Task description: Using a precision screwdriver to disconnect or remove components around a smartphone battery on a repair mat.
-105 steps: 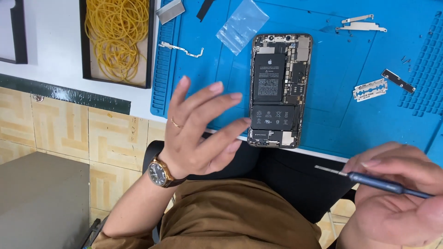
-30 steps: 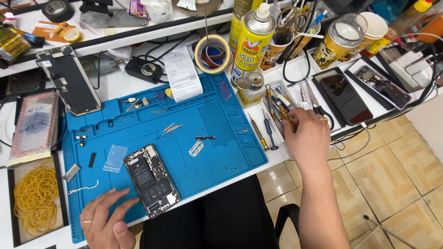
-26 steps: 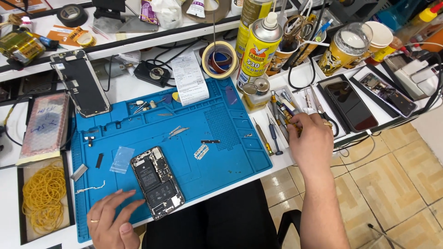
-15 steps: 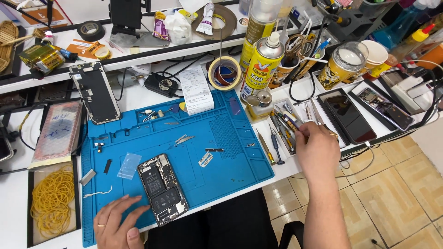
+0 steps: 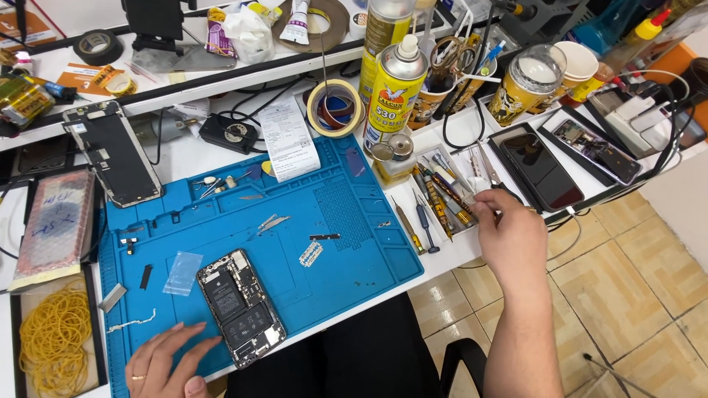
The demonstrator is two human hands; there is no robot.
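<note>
Half a second on, our right hand (image 5: 516, 239) has closed its fingertips on the tweezers (image 5: 488, 171) in the tool tray (image 5: 442, 193) right of the blue mat (image 5: 346, 243) — tool change — while our left hand (image 5: 164, 361), fingers spread, steadies the opened phone (image 5: 240, 306) at the mat's near-left corner.

Left hand (image 5: 164, 365): wrist cut off by the bottom edge, beside the opened phone (image 5: 240, 307).
Right hand (image 5: 510, 239): fingertips hide whatever they pinch.
</note>
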